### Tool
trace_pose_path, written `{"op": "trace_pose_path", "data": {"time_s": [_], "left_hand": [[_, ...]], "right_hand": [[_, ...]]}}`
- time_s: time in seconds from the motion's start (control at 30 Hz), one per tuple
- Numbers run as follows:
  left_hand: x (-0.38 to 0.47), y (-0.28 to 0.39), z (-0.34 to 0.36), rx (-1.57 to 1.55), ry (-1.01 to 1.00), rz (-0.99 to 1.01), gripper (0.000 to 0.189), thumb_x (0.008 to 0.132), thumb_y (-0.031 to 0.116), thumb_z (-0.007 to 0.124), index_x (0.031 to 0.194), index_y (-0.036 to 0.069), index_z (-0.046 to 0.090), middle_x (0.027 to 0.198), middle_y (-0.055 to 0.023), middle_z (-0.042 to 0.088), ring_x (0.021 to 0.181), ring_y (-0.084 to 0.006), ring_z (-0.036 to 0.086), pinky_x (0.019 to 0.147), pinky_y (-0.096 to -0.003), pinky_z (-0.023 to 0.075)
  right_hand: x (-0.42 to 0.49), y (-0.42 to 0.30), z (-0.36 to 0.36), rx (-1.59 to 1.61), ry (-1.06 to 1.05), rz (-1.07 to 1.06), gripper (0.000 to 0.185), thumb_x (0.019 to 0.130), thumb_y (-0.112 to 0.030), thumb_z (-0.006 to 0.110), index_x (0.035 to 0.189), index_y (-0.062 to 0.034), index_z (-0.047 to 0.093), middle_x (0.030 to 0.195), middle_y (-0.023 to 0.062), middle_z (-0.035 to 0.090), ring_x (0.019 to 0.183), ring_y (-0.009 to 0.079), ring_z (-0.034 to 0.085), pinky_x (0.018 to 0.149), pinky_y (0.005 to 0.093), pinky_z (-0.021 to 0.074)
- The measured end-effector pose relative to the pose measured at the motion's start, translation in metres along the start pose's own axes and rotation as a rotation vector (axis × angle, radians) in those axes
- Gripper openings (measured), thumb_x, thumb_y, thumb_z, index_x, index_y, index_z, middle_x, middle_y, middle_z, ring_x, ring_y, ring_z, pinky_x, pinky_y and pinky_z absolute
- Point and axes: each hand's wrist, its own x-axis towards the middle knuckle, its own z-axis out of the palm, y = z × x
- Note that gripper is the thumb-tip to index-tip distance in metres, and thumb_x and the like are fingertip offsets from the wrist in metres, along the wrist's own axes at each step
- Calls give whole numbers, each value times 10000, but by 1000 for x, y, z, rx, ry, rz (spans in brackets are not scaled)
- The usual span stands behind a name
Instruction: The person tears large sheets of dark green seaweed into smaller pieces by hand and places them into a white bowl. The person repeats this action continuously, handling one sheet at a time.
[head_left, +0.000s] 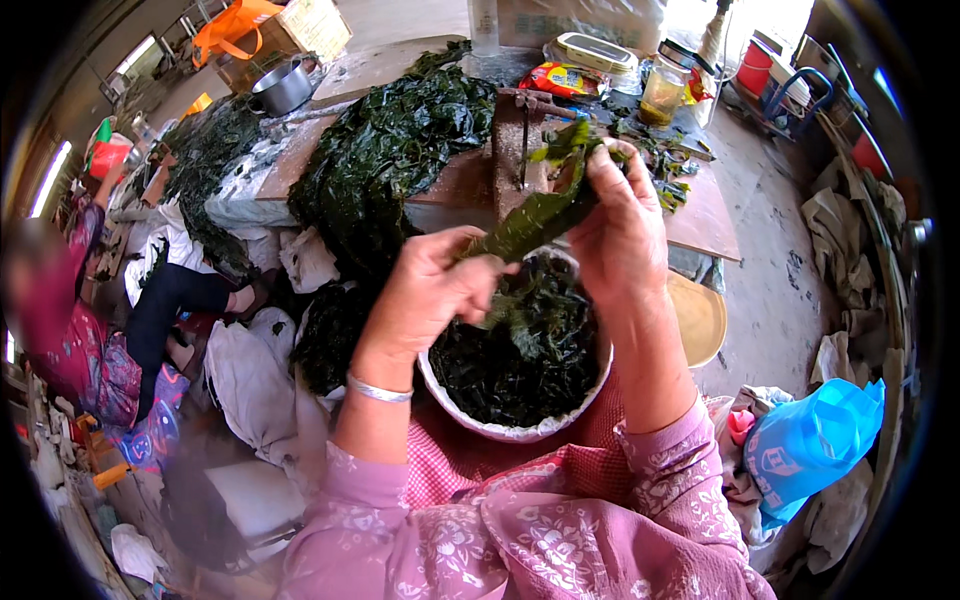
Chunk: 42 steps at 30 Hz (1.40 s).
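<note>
A dark green strip of seaweed (536, 221) is stretched between my two hands. My left hand (450, 277), slightly blurred, pinches its lower end, and my right hand (621, 195) grips the upper end near a frilled, yellowish edge. Beneath both hands a round, white-rimmed tub (517, 433) holds dark cut or torn seaweed (517, 360). Beyond my left hand, a large heap of wet seaweed (405, 124) lies on the work table (454, 176) and hangs over its front edge. A metal fitting (525, 139) stands on a brown block behind the held strip.
A metal pot (282, 88), a jar of liquid (664, 86), a snack packet (564, 81) and a lidded container (596, 52) stand on the table. White sacks (251, 382) lie at left, near a seated person (82, 330). A blue bag (814, 450) is at right, a tan lid or basin (697, 319) nearer.
</note>
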Motion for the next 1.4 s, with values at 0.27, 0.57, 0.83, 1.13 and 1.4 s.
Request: {"op": "trace_pose_path", "data": {"time_s": [0.27, 0.57, 0.83, 1.13, 1.4], "left_hand": [[-12, 28, -24, 148, 163, 68, 176, 896, 233, 641, 875, 59, 628, 542, 58, 436, 442, -16, 374, 398, -178, 259], [-27, 39, -21, 154, -14, 56, 240, 948, 251, 576, 953, 19, 635, 557, 40, 500, 443, -13, 403, 397, -174, 281], [-24, 45, -56, 472, 288, 44, 262, 856, 166, 682, 1056, 9, 623, 818, -41, 620, 648, -80, 562, 562, -209, 448], [-6, 6, -19, 335, -46, 190, 361, 798, 55, 729, 1130, -19, 608, 940, -24, 651, 859, -83, 597, 794, -243, 497], [-5, 12, -8, 130, -104, 41, 191, 854, 23, 664, 1035, -1, 606, 927, 37, 600, 846, -43, 549, 763, -208, 473]], "right_hand": [[29, -35, -59, -351, 254, -149, 111, 936, -175, 583, 873, -84, 592, 662, -17, 520, 512, 52, 402, 461, 196, 323], [-23, 5, 15, -911, -626, -71, 555, 760, -71, 720, 1276, -51, 516, 1151, 74, 616, 1100, 182, 565, 947, 327, 440], [-19, -4, 1, -933, -442, 281, 109, 929, -115, 574, 896, -15, 599, 673, -6, 563, 613, 46, 503, 562, 224, 437], [-15, 2, 0, -996, -570, 141, 315, 914, -255, 629, 783, 22, 556, 598, 74, 461, 604, 118, 400, 555, 319, 405], [-9, -11, -13, -1039, -394, 42, 140, 916, -145, 626, 908, -6, 616, 751, -51, 549, 699, 38, 463, 614, 219, 420]]}}
